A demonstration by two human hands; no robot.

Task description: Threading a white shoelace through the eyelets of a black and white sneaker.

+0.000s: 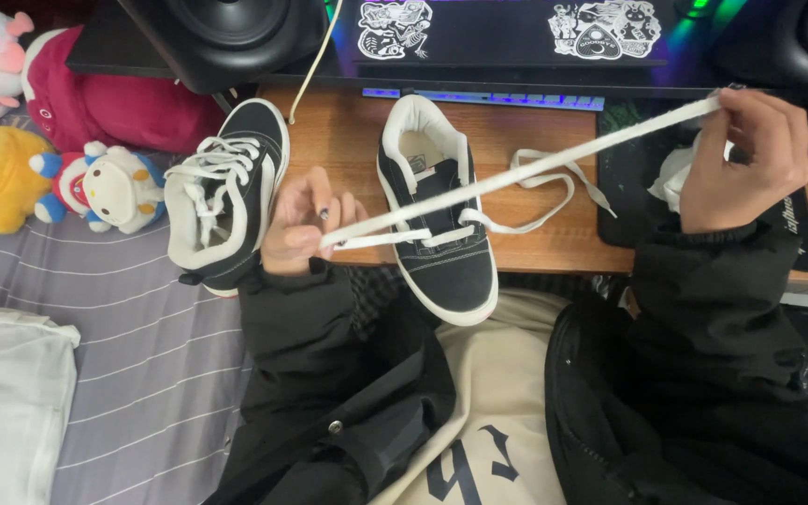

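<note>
At a wooden desk's edge (554,245), a person's two hands pull a flat white shoelace (526,171) taut above a black canvas sneaker (441,234).

The left hand (299,224) pinches one lace end with fingers curled closed; the right hand (745,159) grips the other end, raised. The partly laced, white-soled sneaker rests on the desk and lap; its fully laced twin (226,192) leans nearby, beside plush toys (95,187) on striped bedding (142,355).

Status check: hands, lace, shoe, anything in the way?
Left hand pinches white lace near the shoe. Right hand holds it taut, raised. Second shoe laced, beside left hand. Nothing blocking.
</note>
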